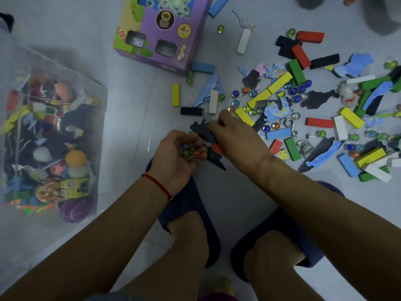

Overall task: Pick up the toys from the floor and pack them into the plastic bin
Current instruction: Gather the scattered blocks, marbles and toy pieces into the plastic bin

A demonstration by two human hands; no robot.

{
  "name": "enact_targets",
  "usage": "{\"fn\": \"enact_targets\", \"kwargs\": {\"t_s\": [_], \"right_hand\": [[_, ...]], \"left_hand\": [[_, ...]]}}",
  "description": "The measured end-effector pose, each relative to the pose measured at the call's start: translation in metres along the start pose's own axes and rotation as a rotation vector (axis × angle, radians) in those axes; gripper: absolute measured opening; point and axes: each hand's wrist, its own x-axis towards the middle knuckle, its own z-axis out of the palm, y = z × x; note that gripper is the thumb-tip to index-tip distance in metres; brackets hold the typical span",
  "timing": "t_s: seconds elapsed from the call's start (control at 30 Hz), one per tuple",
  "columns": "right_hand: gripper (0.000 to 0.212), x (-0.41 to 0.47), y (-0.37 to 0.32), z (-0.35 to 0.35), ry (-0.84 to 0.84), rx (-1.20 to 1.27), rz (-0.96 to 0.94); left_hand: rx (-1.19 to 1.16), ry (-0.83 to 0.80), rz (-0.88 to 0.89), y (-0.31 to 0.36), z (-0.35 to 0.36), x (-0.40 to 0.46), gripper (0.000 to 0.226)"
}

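My left hand [175, 155] is cupped palm-up and holds a heap of glass marbles [189, 152]. My right hand [233, 135] reaches down to the floor just right of it, fingertips pinching something small near a black foam puzzle piece [202, 131]; what it pinches is hidden. The clear plastic bin [65, 68] stands at the left with several toys inside. Coloured wooden blocks, such as a yellow one [280, 82], marbles [295, 91] and foam pieces lie scattered on the floor to the right.
A purple toy box [165, 55] lies on the floor at the top centre. My feet in dark slippers [188, 205] stand below the hands. A metal wire puzzle [289, 124] and a die [311, 136] lie among the blocks.
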Motion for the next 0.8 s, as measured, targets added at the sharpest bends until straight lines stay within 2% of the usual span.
{"fn": "enact_targets", "kwargs": {"t_s": [0.17, 0.3, 0.37, 0.43, 0.5, 0.53, 0.63, 0.8], "right_hand": [[0.047, -0.001, 0.004, 0.003, 0.064, 0.049, -0.017], [0.021, -0.003, -0.011, -0.016, 0.196, 0.356, 0.014], [0.022, -0.003, -0.022, -0.026, 0.129, 0.457, -0.045], [0.022, 0.002, -0.022, -0.031, 0.174, 0.483, -0.019], [0.022, 0.011, -0.006, -0.035, 0.307, 0.347, 0.089], [0.027, 0.017, 0.005, -0.037, 0.304, 0.226, 0.149], [0.042, 0.029, 0.033, -0.036, 0.123, -0.036, 0.208], [0.011, 0.040, 0.045, -0.022, 0.136, -0.017, 0.094]], "left_hand": [[0.078, 0.030, 0.054, -0.001, 0.006, 0.000, 0.022], [0.099, 0.028, 0.112, -0.002, 0.010, 0.001, 0.022], [0.074, -0.021, 0.052, 0.001, 0.010, 0.002, 0.023], [0.032, -0.067, -0.041, 0.005, 0.012, 0.003, 0.021], [-0.011, -0.056, -0.096, 0.008, 0.013, 0.005, 0.023], [-0.022, -0.042, -0.102, 0.010, 0.013, 0.007, 0.027], [-0.034, -0.032, -0.085, 0.016, 0.012, 0.009, 0.030], [-0.045, -0.045, -0.064, 0.019, 0.010, 0.010, 0.031]]}}
